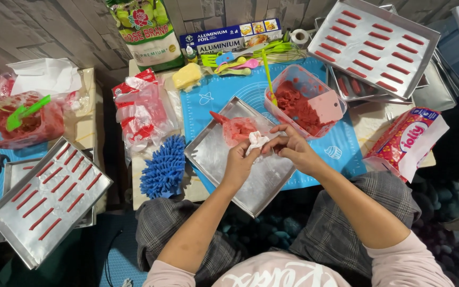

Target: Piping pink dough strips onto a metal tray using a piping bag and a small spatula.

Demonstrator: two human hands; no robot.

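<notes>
Gripping a red-filled piping bag (238, 129) by its twisted top, left hand (238, 165) and right hand (292, 150) clenched, over an empty metal tray (224, 165) catching drips.

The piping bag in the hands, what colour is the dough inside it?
Red, inside the clear piping bag, twisted white at the top; seen in the head view.

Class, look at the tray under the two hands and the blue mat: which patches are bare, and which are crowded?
Bare: the metal tray below the piping bag, and the blue mat between butter block and dough tub. Crowded: the mat's top edge with utensils.
</notes>
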